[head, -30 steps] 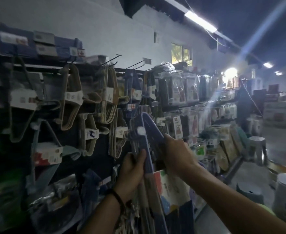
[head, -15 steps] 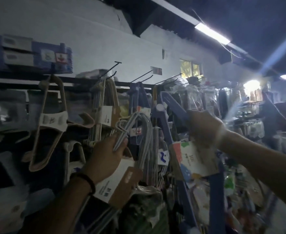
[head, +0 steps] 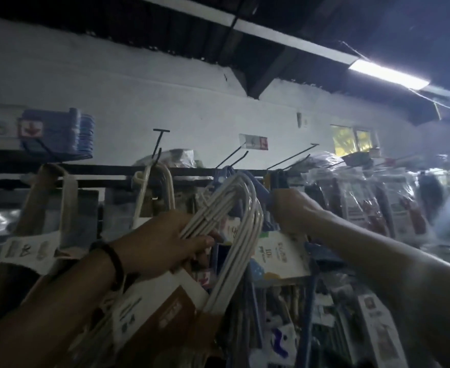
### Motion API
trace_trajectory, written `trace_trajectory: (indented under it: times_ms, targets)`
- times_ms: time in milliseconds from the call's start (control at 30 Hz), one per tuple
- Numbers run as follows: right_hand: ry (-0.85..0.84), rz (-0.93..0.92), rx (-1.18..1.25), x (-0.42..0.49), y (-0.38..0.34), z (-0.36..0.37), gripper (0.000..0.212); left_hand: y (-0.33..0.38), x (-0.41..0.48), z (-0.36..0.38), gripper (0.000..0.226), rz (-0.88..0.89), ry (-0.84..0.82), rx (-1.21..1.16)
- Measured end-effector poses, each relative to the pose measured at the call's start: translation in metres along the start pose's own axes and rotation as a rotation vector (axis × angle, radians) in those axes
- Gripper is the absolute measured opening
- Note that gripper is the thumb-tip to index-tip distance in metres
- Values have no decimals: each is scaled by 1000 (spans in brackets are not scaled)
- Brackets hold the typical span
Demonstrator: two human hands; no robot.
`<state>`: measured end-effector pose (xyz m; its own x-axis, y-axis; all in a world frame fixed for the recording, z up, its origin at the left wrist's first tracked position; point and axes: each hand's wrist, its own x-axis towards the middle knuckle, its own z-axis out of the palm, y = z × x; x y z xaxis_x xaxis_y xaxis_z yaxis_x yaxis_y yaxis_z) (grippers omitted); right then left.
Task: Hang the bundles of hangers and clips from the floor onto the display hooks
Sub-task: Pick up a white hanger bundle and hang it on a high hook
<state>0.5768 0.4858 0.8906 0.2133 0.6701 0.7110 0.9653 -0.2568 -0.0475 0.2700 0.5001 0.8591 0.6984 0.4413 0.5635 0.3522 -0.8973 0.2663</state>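
Observation:
My left hand (head: 162, 243) grips a bundle of white hangers (head: 234, 205) with a brown and white card sleeve (head: 162, 309); their curved tops reach up toward the rail. My right hand (head: 290, 213) is closed on a blue hanger bundle (head: 277, 181) with a white paper label (head: 279, 253), held up just below the black display hooks (head: 290, 156) that stick out from the top rail (head: 192, 172). Whether the blue bundle sits on a hook is hidden by my hand.
Beige hanger bundles (head: 46, 208) and a white bundle (head: 152, 187) hang at the left. Blue hangers (head: 59, 134) lie on a high shelf. Plastic-wrapped packs (head: 356, 197) fill the hooks to the right. More packaged goods hang below.
Both hands have risen toward the top rail. The blue bundle went up to the hooks, and the white bundle climbed with my left hand. The view tilted upward.

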Motion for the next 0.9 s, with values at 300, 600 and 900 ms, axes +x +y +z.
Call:
trace_trajectory:
  times_ms: [300, 600, 900]
  targets:
    - [84, -125, 96, 108, 22, 17, 16, 3, 100, 13, 19, -50, 89, 77]
    - [339, -75, 178, 105, 25, 14, 23, -4, 135, 30, 27, -70, 165, 40]
    - [328, -36, 275, 111, 26, 47, 24, -22, 158, 47, 25, -145, 200, 129]
